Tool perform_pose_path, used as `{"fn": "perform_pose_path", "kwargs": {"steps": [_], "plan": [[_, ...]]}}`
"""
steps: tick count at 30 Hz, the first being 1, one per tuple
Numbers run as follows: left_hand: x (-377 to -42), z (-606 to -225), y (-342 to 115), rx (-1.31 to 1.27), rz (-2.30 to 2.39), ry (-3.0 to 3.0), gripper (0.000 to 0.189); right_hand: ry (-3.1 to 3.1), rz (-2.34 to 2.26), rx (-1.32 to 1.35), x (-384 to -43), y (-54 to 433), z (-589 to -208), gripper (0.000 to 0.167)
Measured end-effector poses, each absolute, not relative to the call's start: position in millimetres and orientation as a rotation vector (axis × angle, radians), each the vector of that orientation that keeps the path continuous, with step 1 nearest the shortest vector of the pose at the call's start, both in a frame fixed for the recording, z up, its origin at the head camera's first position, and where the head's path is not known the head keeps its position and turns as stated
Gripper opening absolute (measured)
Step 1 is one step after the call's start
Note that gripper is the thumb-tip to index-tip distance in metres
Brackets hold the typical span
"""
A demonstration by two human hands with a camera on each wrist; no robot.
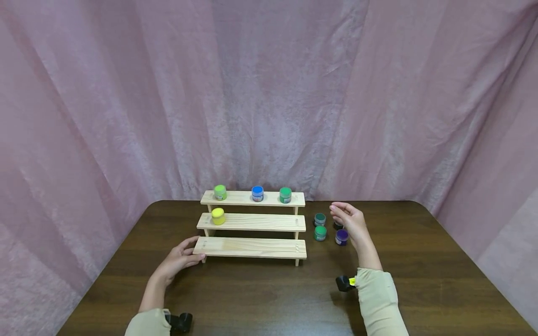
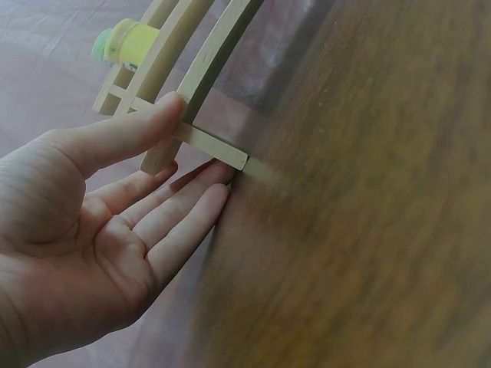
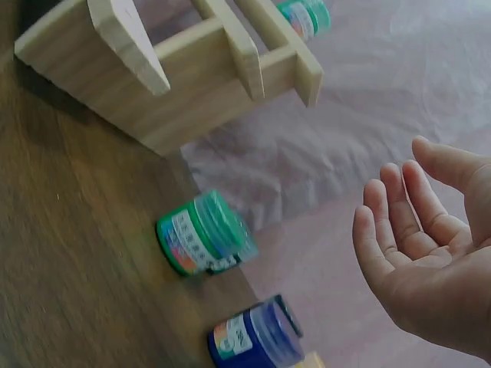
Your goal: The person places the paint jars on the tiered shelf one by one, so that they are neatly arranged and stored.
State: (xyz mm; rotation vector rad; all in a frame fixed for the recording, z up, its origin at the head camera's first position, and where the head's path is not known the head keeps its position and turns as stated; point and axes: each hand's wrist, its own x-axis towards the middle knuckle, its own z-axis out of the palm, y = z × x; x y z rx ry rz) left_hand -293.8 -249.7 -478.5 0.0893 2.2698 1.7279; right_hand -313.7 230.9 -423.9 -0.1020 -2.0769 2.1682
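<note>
A three-tier wooden display rack (image 1: 250,247) stands on the table. My left hand (image 1: 178,260) holds the left end of its lowest plank, thumb (image 2: 157,123) over the plank and fingers near the leg. My right hand (image 1: 350,221) hovers over a group of paint jars, fingers loosely bent, nothing in it. That group has a dark green jar (image 1: 320,220), a green jar (image 1: 320,233), a purple jar (image 1: 342,237) and a dark jar (image 1: 338,226) partly hidden behind the hand. In the right wrist view the green jar (image 3: 201,234) and purple jar (image 3: 257,337) stand apart from the hand.
On the top tier sit a light green jar (image 1: 220,192), a blue jar (image 1: 258,193) and another green jar (image 1: 285,195). A yellow jar (image 1: 218,216) is at the left of the middle tier. A pink curtain (image 1: 269,102) hangs behind the brown table (image 1: 269,298).
</note>
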Motion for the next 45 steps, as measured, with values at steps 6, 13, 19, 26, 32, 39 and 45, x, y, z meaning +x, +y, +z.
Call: {"fn": "perform_pose_path", "kwargs": {"steps": [6, 13, 19, 26, 32, 39, 45], "plan": [[-295, -480, -251, 0.082, 1.730, 2.272, 0.076, -2.207, 2.108, -0.127, -312, 247, -431, 0.036], [-295, -479, -251, 0.060, 1.726, 2.275, 0.076, -2.229, 2.129, -0.180, -312, 263, -443, 0.052], [-296, -480, -251, 0.075, 1.736, 2.277, 0.075, -2.226, 2.170, -0.180, -314, 269, -451, 0.052], [-296, -479, -252, 0.071, 1.747, 2.267, 0.076, -2.290, 2.169, -0.164, -312, 275, -457, 0.059], [-296, -478, -251, 0.073, 1.739, 2.267, 0.077, -2.351, 2.195, -0.111, -311, 281, -467, 0.057], [-295, -478, -250, 0.063, 1.725, 2.271, 0.077, -2.508, 2.160, 0.043, -309, 287, -475, 0.060], [-296, -479, -249, 0.063, 1.728, 2.270, 0.077, -2.671, 2.055, 0.092, -310, 292, -480, 0.062]]}}
